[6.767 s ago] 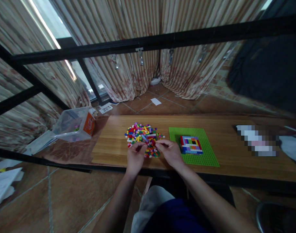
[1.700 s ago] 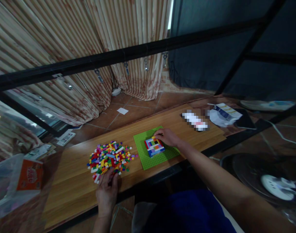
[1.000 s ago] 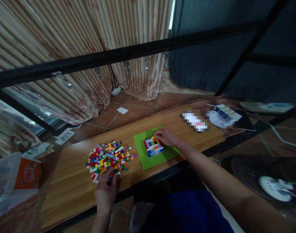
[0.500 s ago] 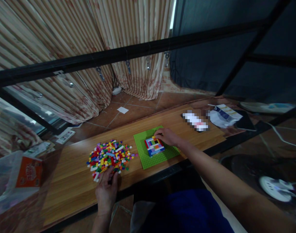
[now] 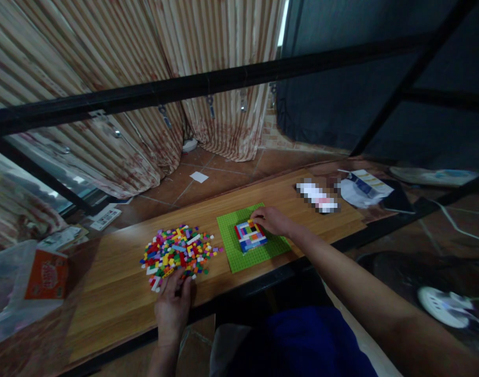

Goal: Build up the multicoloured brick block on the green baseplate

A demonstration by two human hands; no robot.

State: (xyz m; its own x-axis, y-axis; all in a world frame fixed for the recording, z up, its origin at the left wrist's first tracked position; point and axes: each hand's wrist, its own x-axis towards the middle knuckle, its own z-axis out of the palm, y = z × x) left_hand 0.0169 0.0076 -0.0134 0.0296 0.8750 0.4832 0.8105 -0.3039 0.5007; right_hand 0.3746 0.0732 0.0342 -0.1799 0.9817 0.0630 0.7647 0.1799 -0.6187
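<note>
A low, square structure of multicoloured toy building bricks [image 5: 250,238] stands on a green studded baseplate [image 5: 232,257]. At its far right corner are the fingers of my right hand [image 5: 274,221], closed in a pinch on a small toy brick that they mostly hide. To the left, a loose heap of small toy bricks [image 5: 176,250] in many colours is spread on the wooden table. My left hand [image 5: 172,299] rests at the near edge of this heap, fingers curled towards the thumb. Whatever is between its fingertips, if anything, cannot be made out.
The wooden tabletop [image 5: 113,293] runs lengthwise, with a dark metal bar [image 5: 224,84] beyond it. A clear plastic bin [image 5: 15,309] with an orange label stands left. A blurred-out object [image 5: 317,196] and a white package [image 5: 365,188] lie at the right end.
The view has shifted very slightly. Both hands keep nearly the same places, the right at the brick structure's corner and the left at the heap.
</note>
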